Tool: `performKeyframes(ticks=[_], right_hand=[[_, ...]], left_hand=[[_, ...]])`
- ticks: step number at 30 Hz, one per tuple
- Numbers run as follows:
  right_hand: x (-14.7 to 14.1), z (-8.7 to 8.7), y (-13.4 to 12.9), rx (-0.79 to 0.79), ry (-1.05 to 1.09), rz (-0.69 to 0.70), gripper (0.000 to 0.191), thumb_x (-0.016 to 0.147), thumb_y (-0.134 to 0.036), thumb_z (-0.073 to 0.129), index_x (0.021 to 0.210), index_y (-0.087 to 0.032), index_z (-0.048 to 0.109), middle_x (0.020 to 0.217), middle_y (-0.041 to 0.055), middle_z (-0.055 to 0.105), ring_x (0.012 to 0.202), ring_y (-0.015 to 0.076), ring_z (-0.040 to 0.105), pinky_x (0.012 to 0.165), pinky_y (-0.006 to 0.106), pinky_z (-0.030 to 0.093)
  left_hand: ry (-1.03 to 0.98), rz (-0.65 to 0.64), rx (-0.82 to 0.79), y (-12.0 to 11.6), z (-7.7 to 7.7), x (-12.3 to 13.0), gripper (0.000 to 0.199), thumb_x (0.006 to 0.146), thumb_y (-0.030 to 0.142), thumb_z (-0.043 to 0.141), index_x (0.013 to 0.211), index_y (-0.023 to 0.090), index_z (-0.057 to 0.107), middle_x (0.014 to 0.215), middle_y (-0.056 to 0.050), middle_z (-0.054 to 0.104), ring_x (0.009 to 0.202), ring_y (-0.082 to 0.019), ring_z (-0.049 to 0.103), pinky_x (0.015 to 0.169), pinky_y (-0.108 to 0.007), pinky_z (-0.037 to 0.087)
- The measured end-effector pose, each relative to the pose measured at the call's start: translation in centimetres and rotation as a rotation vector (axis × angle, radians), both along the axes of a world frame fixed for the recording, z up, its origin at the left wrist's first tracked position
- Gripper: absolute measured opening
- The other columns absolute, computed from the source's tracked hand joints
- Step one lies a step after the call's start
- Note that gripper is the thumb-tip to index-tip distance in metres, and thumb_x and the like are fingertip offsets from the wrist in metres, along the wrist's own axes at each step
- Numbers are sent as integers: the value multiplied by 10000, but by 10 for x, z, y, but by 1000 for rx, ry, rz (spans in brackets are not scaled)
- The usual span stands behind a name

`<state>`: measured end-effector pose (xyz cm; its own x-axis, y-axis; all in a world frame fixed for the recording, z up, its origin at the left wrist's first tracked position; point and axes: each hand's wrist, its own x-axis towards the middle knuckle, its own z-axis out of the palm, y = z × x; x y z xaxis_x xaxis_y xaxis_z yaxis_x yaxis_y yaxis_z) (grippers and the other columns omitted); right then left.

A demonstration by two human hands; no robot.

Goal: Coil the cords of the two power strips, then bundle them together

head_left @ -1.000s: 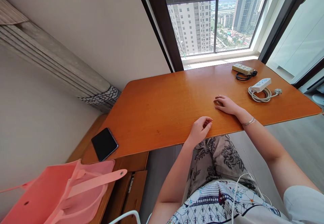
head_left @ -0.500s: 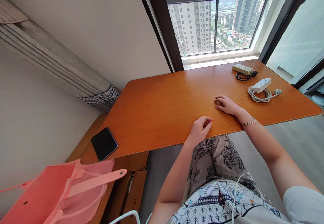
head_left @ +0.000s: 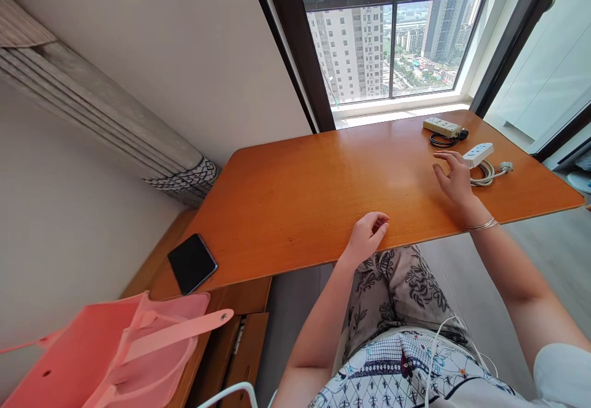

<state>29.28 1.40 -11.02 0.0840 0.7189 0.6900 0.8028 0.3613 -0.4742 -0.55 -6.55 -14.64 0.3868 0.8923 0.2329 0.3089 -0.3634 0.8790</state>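
My right hand (head_left: 456, 179) hovers over the right part of the wooden table (head_left: 295, 192), its thumb and fingers spread and holding nothing. Just beside it lies a white power strip (head_left: 478, 155) with its pale cable coiled below; the hand covers part of the coil. Whether the hand touches the strip, I cannot tell. Behind that is a beige power strip (head_left: 442, 127) with a black cord. My left hand (head_left: 368, 236) rests at the table's front edge, fingers loosely bent, thumb apart from them, with nothing in it.
A dark tablet or phone (head_left: 192, 263) lies at the table's left corner. Below it a pink bag (head_left: 115, 346) with a strap sits on a wooden cabinet. A window (head_left: 392, 45) stands behind the table, and a tied curtain (head_left: 115, 119) hangs at the left.
My right hand has moved rightward and away from me, lifting off the bare tabletop towards the white power strip, with its fingers spreading. My left hand has stayed in place.
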Motion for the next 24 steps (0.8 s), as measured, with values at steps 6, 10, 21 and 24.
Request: performKeyframes(ticks=[6,10,21,24], right_hand=[[82,18,-14,-145,-75,-311,402,861,-221,481,1212,-186,673,1306,190,650,1269,330,572,1112,518,415],[124,20,-10,-316,-227,-379,563,740,-92,480,1272,-157,652,1473,255,541,1350,373,480,1089,565,360],[119,21,28,-440,-439,-173,278,688,-57,670,922,-198,713,1319,201,689,1296,353,535,1108,575,290],[103,25,24,-386,-502,-159,265,754,-168,749,1013,-198,703,1237,205,724,1213,344,601,1088,558,337]], left_hand=[[1,2,15,0,1,1,169,941,290,547,1005,183,662,967,-76,723,879,-186,675,826,-339,565],[5,-1,14,0,2,2,168,939,288,546,1006,188,663,970,-74,724,879,-186,677,825,-337,568],[15,3,0,1,2,0,195,948,308,535,1013,174,661,978,-92,713,881,-193,670,798,-332,562],[3,9,-3,2,-1,1,180,941,295,545,1006,173,662,973,-89,716,873,-189,670,807,-336,562]])
